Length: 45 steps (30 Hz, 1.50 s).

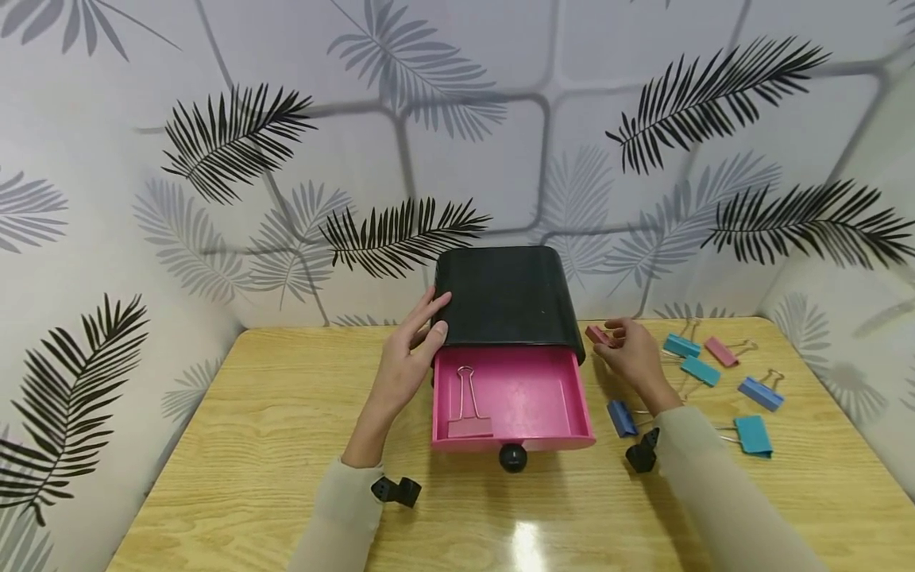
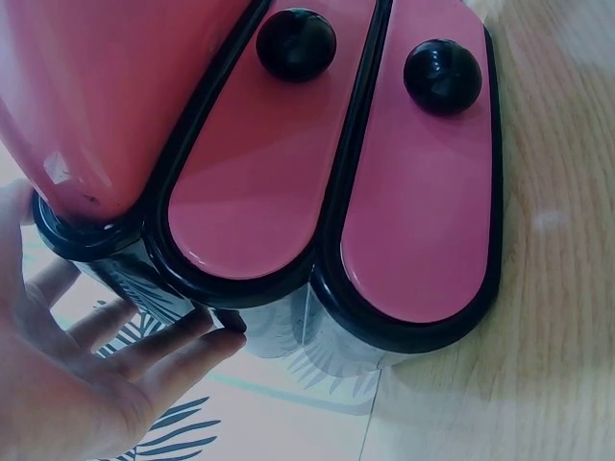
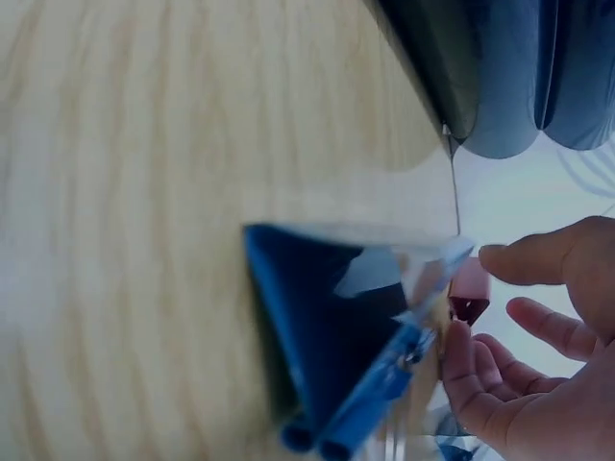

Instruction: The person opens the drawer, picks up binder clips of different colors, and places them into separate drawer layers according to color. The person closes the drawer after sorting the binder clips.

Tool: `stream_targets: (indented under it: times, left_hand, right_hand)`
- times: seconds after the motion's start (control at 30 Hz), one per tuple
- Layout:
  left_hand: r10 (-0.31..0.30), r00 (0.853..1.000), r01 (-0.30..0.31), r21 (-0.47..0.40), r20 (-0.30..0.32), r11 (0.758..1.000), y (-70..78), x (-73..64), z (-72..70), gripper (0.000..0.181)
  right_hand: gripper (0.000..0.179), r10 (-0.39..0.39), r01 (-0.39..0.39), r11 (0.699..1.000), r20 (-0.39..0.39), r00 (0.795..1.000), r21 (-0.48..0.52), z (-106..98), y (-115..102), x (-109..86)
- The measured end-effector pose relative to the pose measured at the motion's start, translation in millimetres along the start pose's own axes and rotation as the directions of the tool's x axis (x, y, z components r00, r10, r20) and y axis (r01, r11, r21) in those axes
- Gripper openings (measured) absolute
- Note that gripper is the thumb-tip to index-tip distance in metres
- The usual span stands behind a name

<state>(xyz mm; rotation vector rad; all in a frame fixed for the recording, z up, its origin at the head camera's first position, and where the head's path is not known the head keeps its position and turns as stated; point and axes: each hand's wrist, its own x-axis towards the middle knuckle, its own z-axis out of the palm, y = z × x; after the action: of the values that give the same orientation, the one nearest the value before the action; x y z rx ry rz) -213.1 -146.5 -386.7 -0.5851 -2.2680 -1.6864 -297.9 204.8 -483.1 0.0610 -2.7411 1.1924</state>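
A black mini drawer cabinet (image 1: 511, 294) stands on the table with its top pink drawer (image 1: 539, 397) pulled out. In that drawer lies a pink binder clip (image 1: 469, 427), its wire handles toward the back. My left hand (image 1: 409, 353) rests against the cabinet's left side, fingers extended; the left wrist view shows this hand (image 2: 86, 384) beside the rounded drawer fronts. To the right of the cabinet, my right hand (image 1: 632, 357) pinches another pink binder clip (image 1: 597, 335) between thumb and fingers. That clip (image 3: 469, 288) also appears at the fingertips in the right wrist view.
A blue binder clip (image 1: 622, 419) lies near the right wrist. Farther right are teal clips (image 1: 700, 370), a pink clip (image 1: 722, 351), another blue clip (image 1: 761, 393) and a large teal clip (image 1: 754, 436). A patterned wall (image 1: 500, 175) stands behind the table.
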Motion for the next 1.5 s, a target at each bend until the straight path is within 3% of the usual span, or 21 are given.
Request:
stream_targets:
  times: [0.83, 1.2, 1.5]
  left_hand:
    - [0.008, 1.0, -0.008, 0.019, -0.007, 1.0, -0.4, -0.2, 2.4, 0.044]
    - [0.002, 1.0, -0.002, 0.015, -0.006, 1.0, -2.0, 0.1, 2.0, 0.045]
    - [-0.001, 1.0, 0.001, 0.018, -0.005, 1.0, -1.2, -0.6, 0.8, 0.044]
  right_hand:
    - [0.03, 0.064, -0.062, 0.996, 0.024, 0.998, -0.062, -1, 14, 5.2]
    - [0.034, 0.085, -0.085, 0.996, 0.052, 0.995, 0.01, -7, 13, 0.6]
    - [0.039, 0.065, -0.067, 0.993, 0.028, 0.998, 0.098, -13, 12, -9.3]
